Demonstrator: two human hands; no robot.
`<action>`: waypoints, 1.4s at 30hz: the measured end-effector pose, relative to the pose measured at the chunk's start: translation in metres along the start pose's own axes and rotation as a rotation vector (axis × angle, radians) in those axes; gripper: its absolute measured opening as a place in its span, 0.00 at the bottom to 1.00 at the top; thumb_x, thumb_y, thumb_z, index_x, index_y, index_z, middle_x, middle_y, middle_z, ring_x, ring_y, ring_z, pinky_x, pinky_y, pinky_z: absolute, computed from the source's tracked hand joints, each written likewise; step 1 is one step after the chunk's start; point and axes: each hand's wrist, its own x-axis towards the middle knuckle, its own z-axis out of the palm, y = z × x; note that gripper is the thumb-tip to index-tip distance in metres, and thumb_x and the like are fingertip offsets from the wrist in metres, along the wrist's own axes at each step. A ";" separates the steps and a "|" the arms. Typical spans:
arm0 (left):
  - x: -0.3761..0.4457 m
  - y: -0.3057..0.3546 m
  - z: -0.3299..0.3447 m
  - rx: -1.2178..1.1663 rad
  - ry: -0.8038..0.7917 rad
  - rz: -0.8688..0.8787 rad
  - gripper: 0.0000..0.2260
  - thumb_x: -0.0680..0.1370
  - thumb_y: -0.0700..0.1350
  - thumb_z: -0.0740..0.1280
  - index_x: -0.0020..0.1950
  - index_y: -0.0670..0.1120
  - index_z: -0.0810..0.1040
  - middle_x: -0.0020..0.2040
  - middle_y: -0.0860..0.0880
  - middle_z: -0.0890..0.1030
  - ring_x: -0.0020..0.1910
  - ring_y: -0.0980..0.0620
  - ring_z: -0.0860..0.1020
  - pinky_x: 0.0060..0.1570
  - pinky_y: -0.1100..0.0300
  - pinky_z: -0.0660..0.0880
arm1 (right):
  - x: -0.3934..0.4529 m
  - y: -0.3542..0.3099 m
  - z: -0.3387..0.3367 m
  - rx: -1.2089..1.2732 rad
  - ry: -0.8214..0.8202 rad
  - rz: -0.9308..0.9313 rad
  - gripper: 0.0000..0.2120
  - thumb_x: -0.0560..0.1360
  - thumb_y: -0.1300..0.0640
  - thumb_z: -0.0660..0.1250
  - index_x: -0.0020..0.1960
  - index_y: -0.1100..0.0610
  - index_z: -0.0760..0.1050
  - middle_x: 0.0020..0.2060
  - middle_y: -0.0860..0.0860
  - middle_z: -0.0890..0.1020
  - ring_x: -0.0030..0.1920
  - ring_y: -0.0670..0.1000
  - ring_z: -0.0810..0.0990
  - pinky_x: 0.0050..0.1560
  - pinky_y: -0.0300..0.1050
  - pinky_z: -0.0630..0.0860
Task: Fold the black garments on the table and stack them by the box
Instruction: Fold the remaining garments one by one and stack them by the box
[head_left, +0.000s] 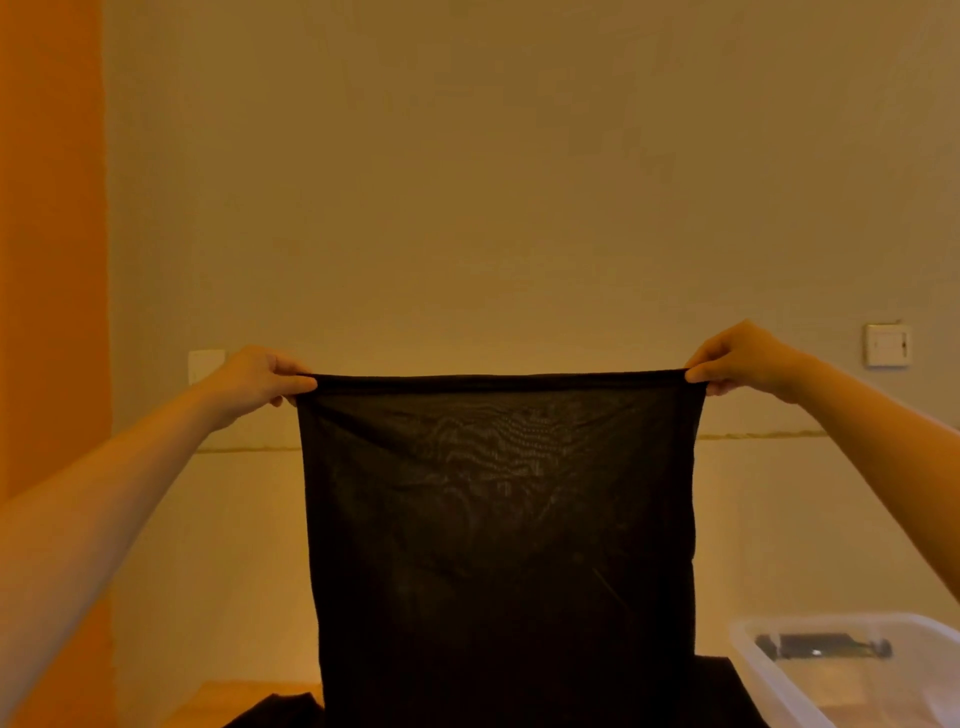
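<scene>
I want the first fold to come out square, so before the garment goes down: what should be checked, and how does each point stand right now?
1. Left hand pinches its top corner of the black garment: ok.
2. Right hand pinches the other corner: ok.
3. Top edge taut and nearly level between the hands: ok.
4. Cloth hangs flat without twists: ok in the part that shows; the lower end is out of view.
5. Free table space to lay it: cannot tell, the garment hides most of it.
6. Clear box stands apart, at the right: ok.
</scene>
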 end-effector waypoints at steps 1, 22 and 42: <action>0.001 -0.001 -0.002 -0.007 0.013 -0.004 0.06 0.77 0.36 0.65 0.43 0.44 0.80 0.34 0.47 0.79 0.25 0.63 0.74 0.30 0.68 0.70 | 0.001 0.001 0.000 0.011 0.005 0.003 0.05 0.72 0.67 0.68 0.38 0.60 0.79 0.33 0.56 0.79 0.34 0.51 0.76 0.28 0.31 0.76; -0.019 0.018 0.001 -0.256 -0.055 -0.016 0.07 0.78 0.36 0.63 0.50 0.44 0.79 0.46 0.48 0.81 0.47 0.53 0.78 0.44 0.64 0.76 | -0.026 -0.014 -0.014 0.170 -0.039 0.020 0.09 0.79 0.66 0.58 0.48 0.62 0.77 0.35 0.55 0.73 0.34 0.48 0.70 0.32 0.33 0.75; -0.040 0.064 -0.069 -0.048 0.021 -0.017 0.04 0.76 0.38 0.66 0.45 0.46 0.79 0.45 0.47 0.79 0.42 0.53 0.74 0.40 0.63 0.71 | -0.033 -0.059 -0.041 0.083 0.140 -0.164 0.03 0.76 0.64 0.64 0.48 0.61 0.76 0.40 0.52 0.78 0.44 0.51 0.75 0.50 0.48 0.68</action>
